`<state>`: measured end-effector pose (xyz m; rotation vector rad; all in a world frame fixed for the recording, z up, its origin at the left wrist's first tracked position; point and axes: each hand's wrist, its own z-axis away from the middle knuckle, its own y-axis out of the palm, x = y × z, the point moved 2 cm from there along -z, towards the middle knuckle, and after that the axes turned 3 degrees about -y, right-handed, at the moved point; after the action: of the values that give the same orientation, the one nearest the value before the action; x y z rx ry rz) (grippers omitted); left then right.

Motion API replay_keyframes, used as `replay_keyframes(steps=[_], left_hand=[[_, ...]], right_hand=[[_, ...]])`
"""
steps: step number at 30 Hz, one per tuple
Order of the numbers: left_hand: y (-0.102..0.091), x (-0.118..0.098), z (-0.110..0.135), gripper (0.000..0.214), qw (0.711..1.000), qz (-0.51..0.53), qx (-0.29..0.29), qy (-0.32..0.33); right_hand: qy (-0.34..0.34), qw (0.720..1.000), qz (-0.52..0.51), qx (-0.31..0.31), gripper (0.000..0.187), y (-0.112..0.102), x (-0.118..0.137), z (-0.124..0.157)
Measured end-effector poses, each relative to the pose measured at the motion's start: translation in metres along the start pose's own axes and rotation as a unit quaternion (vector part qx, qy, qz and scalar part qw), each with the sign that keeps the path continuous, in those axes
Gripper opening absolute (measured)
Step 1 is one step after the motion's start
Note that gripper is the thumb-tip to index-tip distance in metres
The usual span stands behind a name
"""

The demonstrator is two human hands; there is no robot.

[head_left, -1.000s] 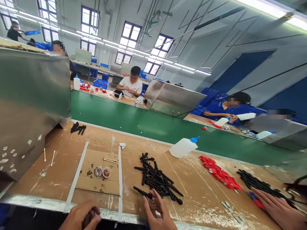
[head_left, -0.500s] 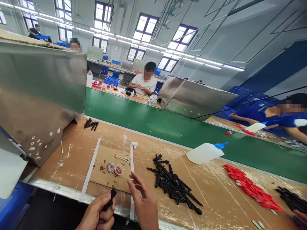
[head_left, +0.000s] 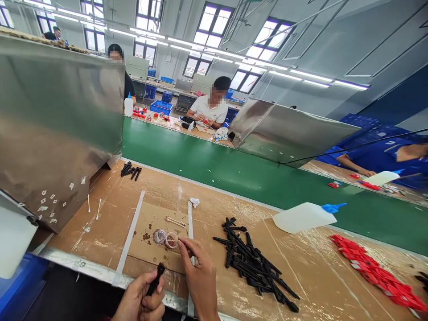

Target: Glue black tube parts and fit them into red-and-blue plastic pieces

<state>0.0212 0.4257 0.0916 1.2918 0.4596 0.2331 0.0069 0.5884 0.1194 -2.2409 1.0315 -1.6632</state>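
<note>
My left hand (head_left: pixel 140 299) is closed around a short black plastic part (head_left: pixel 155 278) at the near edge of the cardboard-covered bench (head_left: pixel 290 267). My right hand (head_left: pixel 200 278) reaches forward with thumb and forefinger pinched at a thin swab stick, its tip at two small shallow cups (head_left: pixel 166 238) on a cardboard patch. A pile of black plastic parts (head_left: pixel 254 263) lies just right of my right hand. Another cotton swab (head_left: pixel 176 221) rests beyond the cups.
A white squeeze bottle (head_left: pixel 306 216) with a blue nozzle lies on its side near the green conveyor belt (head_left: pixel 234 171). Red parts (head_left: pixel 377 272) lie at the right. A steel panel (head_left: pixel 56 125) stands at the left. Other people work across the belt.
The view has shifted left. My left hand has lifted a black part into view. My right hand has left the black pile and reached to the small cups, pinching a swab.
</note>
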Motion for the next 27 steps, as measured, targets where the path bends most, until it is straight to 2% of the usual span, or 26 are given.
replay_keyframes(steps=[7, 11, 15, 18, 23, 27], left_hand=[[0.003, -0.002, 0.002, 0.047, 0.998, -0.029, -0.054, -0.006], [0.008, -0.006, 0.008, 0.046, 0.995, -0.084, -0.049, 0.01], [0.007, -0.008, 0.013, 0.045, 0.991, -0.115, -0.051, 0.038], [0.003, -0.006, 0.017, 0.048, 0.988, -0.13, -0.081, 0.034], [0.001, -0.001, 0.021, 0.053, 0.982, -0.137, -0.124, 0.043], [0.003, -0.005, 0.023, 0.057, 0.967, -0.199, -0.139, 0.077]], right_hand=[[-0.032, 0.998, 0.032, -0.037, 0.019, -0.007, 0.006, 0.004], [-0.064, 0.996, 0.023, -0.056, 0.016, -0.012, 0.015, 0.017], [-0.083, 0.993, -0.031, -0.083, 0.016, -0.006, 0.023, 0.035], [-0.109, 0.988, -0.054, -0.099, 0.02, 0.001, 0.029, 0.044], [-0.089, 0.988, -0.067, -0.108, 0.017, 0.006, 0.035, 0.049], [-0.068, 0.988, -0.086, -0.108, 0.018, 0.01, 0.033, 0.056]])
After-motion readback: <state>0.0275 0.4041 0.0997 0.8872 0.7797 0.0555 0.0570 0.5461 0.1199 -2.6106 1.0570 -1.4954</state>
